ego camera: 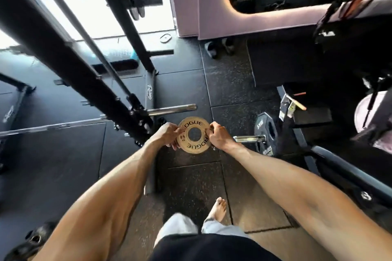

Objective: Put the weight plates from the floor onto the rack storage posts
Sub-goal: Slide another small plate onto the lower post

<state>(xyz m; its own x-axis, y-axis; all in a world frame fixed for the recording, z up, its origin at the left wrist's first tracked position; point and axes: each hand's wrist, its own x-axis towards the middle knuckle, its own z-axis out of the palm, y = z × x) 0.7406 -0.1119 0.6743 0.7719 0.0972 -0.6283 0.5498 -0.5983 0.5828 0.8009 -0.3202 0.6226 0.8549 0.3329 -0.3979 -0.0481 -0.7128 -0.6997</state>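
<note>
Both hands grip small tan plate [193, 135] by opposite edges, face up, held above floor. Left hand [167, 133] curls round left rim, right hand [218, 135] round right rim. Chrome post [172, 110] just beyond left hand. Black plate [267, 133] on sleeve right of right hand.
</note>
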